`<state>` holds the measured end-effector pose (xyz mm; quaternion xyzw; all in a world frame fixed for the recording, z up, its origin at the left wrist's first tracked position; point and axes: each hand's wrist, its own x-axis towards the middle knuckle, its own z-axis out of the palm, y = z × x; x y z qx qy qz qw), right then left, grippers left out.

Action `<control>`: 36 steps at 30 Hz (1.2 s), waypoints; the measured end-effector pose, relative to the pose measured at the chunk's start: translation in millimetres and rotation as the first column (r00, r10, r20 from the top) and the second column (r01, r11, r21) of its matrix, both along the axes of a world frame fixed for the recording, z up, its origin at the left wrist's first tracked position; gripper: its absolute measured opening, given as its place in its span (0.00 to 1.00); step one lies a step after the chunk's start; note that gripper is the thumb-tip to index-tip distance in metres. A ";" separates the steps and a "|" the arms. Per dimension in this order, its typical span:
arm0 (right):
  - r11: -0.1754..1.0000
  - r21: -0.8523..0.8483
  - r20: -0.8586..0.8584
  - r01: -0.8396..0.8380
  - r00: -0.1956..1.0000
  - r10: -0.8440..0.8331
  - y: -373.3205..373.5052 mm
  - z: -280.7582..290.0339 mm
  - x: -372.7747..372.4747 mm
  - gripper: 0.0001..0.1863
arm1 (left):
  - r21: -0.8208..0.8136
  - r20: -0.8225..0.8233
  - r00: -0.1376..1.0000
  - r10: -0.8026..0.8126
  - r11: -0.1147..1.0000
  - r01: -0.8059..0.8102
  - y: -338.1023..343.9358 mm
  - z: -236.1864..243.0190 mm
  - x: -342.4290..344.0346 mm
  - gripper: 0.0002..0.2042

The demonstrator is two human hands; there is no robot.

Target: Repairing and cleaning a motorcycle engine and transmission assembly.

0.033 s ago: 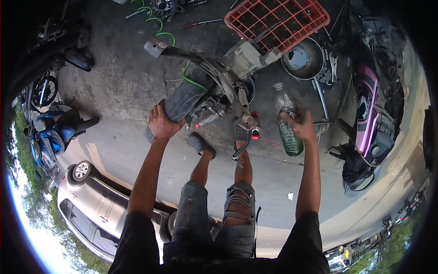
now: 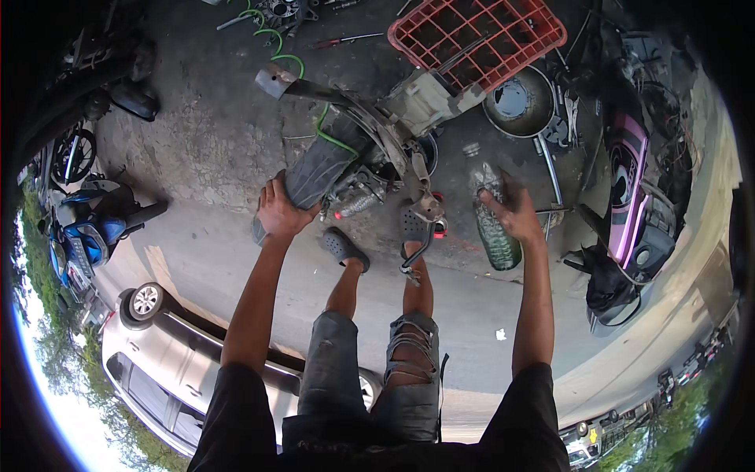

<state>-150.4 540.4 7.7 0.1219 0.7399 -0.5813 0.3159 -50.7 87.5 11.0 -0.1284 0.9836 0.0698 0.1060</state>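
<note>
My left hand (image 2: pixel 285 211) is closed over the near edge of a black tire (image 2: pixel 318 175) on a partly stripped motorbike assembly. My right hand (image 2: pixel 515 212) grips a clear plastic bottle (image 2: pixel 494 228) around its side. The bottle's neck points away from me, and its lower part looks green. Between my hands sit a grimy metal engine part (image 2: pixel 362 194) and a bent metal lever (image 2: pixel 422 256) by my right foot. A green coiled hose (image 2: pixel 336 141) lies across the tire.
Beyond the assembly stands a red plastic crate (image 2: pixel 472 47), with a round metal pan (image 2: pixel 543 118) beside it. Tools (image 2: pixel 562 177) lie to the right, near a pink-and-black motorbike panel (image 2: pixel 629 181). A blue motorbike (image 2: pixel 94 228) and a light car (image 2: pixel 181 346) are on the left.
The view has shifted slightly. Both hands keep their holds, and the bottle has tilted a little.
</note>
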 end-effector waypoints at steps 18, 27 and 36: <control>0.769 0.207 0.090 -0.604 0.795 0.600 -81.9 69.5 -91.3 0.39 | 0.017 0.167 0.980 0.107 0.994 -0.111 -1.4 2.9 -8.3 0.48; 0.644 0.285 0.163 -0.710 0.698 0.698 -105.2 88.3 -125.9 0.45 | 0.017 0.230 0.962 0.147 0.988 -0.155 1.4 8.4 -8.3 0.49; 0.514 0.280 0.294 -0.811 0.582 0.759 -110.5 92.5 -137.2 0.38 | 0.040 0.224 0.964 0.144 0.987 -0.157 3.4 11.2 -4.9 0.50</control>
